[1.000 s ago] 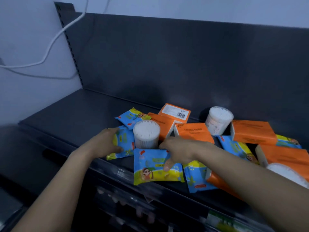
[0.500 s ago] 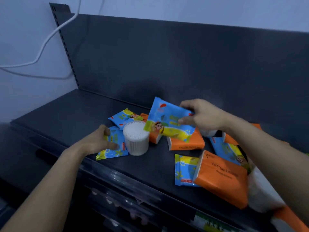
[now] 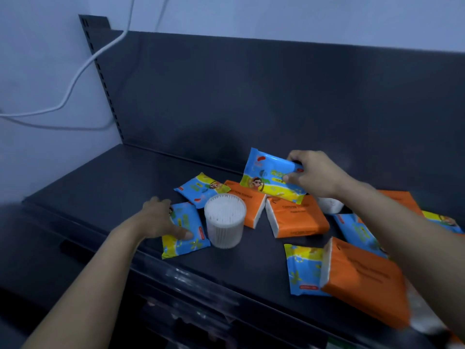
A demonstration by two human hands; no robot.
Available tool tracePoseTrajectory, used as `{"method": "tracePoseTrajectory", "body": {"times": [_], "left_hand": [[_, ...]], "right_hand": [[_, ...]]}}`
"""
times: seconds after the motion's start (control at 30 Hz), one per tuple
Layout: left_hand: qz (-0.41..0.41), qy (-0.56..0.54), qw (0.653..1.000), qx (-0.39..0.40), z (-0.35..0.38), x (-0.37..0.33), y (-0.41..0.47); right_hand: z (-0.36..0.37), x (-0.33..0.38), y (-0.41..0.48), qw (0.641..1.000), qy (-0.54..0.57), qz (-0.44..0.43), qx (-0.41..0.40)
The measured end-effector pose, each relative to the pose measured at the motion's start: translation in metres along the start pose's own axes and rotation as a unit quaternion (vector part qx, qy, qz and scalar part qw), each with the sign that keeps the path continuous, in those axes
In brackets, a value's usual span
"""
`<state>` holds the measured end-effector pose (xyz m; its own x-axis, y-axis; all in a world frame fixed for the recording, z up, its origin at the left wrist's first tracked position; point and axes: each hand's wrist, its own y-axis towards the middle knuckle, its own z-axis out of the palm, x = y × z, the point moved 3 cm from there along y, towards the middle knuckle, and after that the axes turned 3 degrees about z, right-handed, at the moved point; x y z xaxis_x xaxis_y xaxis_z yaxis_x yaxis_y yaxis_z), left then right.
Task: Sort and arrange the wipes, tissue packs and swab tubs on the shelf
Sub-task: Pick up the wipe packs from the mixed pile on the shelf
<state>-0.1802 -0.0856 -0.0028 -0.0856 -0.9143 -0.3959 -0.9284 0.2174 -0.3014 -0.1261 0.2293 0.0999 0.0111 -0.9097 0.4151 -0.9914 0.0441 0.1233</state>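
Held wipes pack (image 3: 266,176): a soft blue and yellow pouch with a cartoon child's face and a red mark near its top corner. It is tilted and lifted clear above the orange packs, towards the back of the shelf (image 3: 100,197).
Right hand (image 3: 315,175): comes in from the right, with thumb and fingers pinching the right end of the pouch.
Left hand (image 3: 158,217): lies over the left edge of the front-left wipes pack (image 3: 187,233), with the thumb flat on its face and the fingers bent at its far corner. Whether they clasp the pack cannot be told.
Front-left wipes pack: flat on the shelf near the front edge, just beside the near swab tub (image 3: 224,220).
Wipes, counted: six. They are the held one, the one under the left hand, a rear-left pack (image 3: 201,188), a front pack (image 3: 303,269) and two right-side packs (image 3: 352,227) (image 3: 443,219) by the right forearm.
Tissue packs, counted: four orange bricks with white ends. These are the left brick (image 3: 247,206), the middle brick (image 3: 297,217), the front brick (image 3: 364,278), which overlaps the front pack, and the back brick (image 3: 400,199) behind the forearm.
Swab tubs, counted: two for certain. The near one is clear, round, upright and full of white swabs. The far swab tub (image 3: 329,205) is mostly hidden behind the right wrist. A white blur at the lower right cannot be identified.
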Motion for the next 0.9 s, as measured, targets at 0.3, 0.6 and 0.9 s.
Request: {"method": "tracePoseTrajectory", "body": {"times": [0.3,0.6,0.9], "left_hand": [[0.015,-0.275,0.956,-0.098,-0.067,0.018,-0.021],[0.134,-0.456,0.867,-0.146,-0.091,-0.050,-0.005],[0.248,-0.455,0.850,-0.095,-0.063,-0.143,0.062]], "right_hand": [[0.008,0.002,0.009,1.000,0.009,0.001,0.002],[-0.022,-0.021,0.011,0.997,0.004,0.022,-0.078],[-0.055,-0.061,0.006,0.979,-0.057,0.069,-0.184]]}}
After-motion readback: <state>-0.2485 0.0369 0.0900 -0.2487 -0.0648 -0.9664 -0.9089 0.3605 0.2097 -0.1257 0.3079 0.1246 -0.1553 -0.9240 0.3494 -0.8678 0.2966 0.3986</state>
